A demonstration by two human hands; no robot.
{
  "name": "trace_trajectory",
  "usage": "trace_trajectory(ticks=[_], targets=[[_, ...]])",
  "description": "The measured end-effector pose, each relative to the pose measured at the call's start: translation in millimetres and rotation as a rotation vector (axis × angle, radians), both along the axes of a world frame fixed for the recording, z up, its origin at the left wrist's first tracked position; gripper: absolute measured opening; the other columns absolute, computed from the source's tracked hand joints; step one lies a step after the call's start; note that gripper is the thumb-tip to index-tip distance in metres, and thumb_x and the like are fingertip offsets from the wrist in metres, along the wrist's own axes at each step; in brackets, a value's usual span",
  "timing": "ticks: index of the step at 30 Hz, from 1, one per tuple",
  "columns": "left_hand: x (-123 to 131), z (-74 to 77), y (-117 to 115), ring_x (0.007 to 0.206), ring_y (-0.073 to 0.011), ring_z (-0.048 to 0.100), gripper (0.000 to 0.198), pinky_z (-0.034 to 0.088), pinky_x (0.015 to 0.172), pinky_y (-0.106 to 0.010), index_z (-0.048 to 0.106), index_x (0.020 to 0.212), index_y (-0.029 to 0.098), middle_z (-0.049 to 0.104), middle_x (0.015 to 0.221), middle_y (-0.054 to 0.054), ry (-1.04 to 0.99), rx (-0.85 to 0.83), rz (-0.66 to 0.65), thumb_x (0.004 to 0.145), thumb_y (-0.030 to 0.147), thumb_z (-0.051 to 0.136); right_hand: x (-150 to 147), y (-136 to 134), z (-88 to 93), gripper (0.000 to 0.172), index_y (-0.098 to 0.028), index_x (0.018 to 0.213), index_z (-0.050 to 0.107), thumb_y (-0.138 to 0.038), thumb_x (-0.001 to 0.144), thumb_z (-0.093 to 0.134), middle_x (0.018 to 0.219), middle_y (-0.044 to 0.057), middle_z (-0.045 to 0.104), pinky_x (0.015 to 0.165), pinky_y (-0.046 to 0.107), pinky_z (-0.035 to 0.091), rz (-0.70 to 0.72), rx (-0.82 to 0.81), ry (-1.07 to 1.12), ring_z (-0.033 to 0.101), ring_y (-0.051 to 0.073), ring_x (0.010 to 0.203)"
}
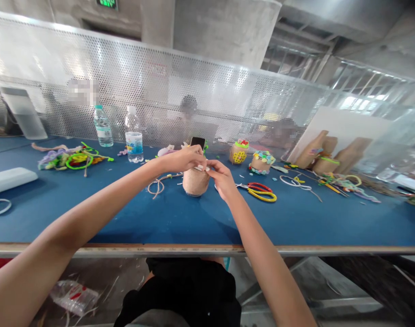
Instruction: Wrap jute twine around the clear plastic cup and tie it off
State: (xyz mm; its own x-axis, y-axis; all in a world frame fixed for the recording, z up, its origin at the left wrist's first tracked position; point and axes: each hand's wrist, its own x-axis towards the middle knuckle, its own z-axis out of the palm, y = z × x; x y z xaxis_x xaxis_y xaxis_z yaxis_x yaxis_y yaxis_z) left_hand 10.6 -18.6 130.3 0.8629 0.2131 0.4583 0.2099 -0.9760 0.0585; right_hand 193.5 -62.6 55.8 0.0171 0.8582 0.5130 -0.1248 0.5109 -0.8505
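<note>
A jar wrapped in brown twine (195,182) stands upright on the blue table in front of me. My left hand (191,158) reaches over its top, with the fingers bent down at the rim. From the right side, my right hand (221,175) meets it there, thumb and fingers pinched together. Something small and pale shows between the fingertips, too small to name. Both hands are closed and partly hide the jar's upper edge. Scissors with red and yellow handles (262,191) lie just right of my right hand. A loose cord (156,187) lies left of the jar.
Two decorated jars, one with a yellow flower (239,157) and one with colourful trim (261,162), stand behind at right. Two water bottles (134,141) and a tangle of coloured yarn (69,158) are at left. Twine-wrapped bottles (311,150) lean at far right. A perforated metal screen (142,91) borders the back.
</note>
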Motion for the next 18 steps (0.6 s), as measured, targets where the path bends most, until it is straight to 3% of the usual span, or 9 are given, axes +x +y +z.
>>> trace_trajectory(ticks=[6,11,18], targets=[[-4,-0.2,-2,0.084,-0.0141,0.054,0.026,0.042,0.075,-0.025,0.068,0.094,0.019,0.056,0.094,-0.006,0.010,-0.033,-0.002,0.088,0.008,0.046,-1,-2,1.6,0.021,-0.026,0.083,0.069,-0.033,0.064,0.076,0.091,-0.001,0.070,0.093,0.035,0.042,-0.017,0.018,-0.047,0.060,0.021,0.096],[-1,-8.0,1,0.083,-0.0138,0.059,0.019,0.046,0.072,-0.023,0.064,0.103,0.018,0.064,0.094,-0.005,-0.116,-0.123,-0.064,0.085,0.020,0.060,-2,-3,2.7,0.021,-0.026,0.083,0.069,-0.029,0.063,0.074,0.087,-0.003,0.069,0.086,0.033,0.043,-0.001,-0.007,-0.018,0.059,0.019,0.088],[4,-12.1,-2,0.082,-0.0134,0.061,0.017,0.047,0.072,-0.024,0.063,0.098,0.016,0.066,0.092,-0.005,-0.187,-0.139,-0.053,0.081,0.017,0.059,-1,-1,0.6,0.020,-0.025,0.085,0.069,-0.027,0.065,0.071,0.091,-0.002,0.069,0.094,0.034,0.041,0.000,0.000,-0.012,0.059,0.019,0.094]])
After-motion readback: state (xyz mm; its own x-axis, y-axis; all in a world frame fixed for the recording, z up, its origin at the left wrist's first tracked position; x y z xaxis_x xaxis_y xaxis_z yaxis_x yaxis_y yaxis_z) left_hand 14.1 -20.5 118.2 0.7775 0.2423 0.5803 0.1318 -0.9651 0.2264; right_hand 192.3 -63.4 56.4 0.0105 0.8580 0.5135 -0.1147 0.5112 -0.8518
